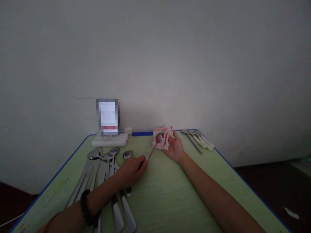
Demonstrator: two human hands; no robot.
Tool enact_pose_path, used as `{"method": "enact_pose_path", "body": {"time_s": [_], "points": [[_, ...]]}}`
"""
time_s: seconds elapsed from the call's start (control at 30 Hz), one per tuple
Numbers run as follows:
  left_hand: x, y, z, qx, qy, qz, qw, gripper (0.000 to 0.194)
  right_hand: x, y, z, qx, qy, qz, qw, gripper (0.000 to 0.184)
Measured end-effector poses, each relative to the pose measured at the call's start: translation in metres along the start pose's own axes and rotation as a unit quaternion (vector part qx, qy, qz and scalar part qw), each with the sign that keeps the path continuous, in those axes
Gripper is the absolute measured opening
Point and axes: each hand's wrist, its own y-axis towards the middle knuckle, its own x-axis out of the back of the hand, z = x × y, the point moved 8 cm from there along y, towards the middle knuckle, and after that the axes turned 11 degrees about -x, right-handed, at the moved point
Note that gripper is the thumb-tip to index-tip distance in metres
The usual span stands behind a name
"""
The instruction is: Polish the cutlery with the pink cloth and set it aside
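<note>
My left hand point(134, 170) is closed around the handle of a metal spoon point(152, 151), whose bowl points away to the right. Behind that bowl is a folded pink and white cloth point(157, 131), with the bowl resting against it. My right hand point(175, 149) supports the cloth from its right side, thumb pointing up and fingers partly hidden behind it. Below and around my left forearm lie several metal spoons point(114, 151) and other long-handled cutlery on the green table point(160, 200).
A blurred lit phone point(108, 116) stands on a white base point(110, 140) at the back left, by a white plug point(128, 130). More spoons point(194, 142), some with white handles, lie at the back right. A wall point(155, 64) rises behind the table.
</note>
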Motion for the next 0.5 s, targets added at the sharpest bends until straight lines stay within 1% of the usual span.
{"method": "enact_pose_path", "body": {"time_s": [0.13,0.33,0.5], "points": [[-0.001,0.0,0.001,-0.001,-0.012,-0.008,1.0,0.034,-0.004,0.003,-0.004,-0.018,-0.001,0.007,1.0,0.033],[0.0,-0.001,-0.001,-0.01,-0.011,-0.008,1.0,0.034,-0.01,0.003,-0.009,-0.041,-0.008,0.014,0.999,0.047],[0.001,-0.001,0.0,-0.012,-0.014,-0.019,1.0,0.035,-0.014,0.002,-0.011,-0.052,-0.006,0.031,0.998,0.047]]}}
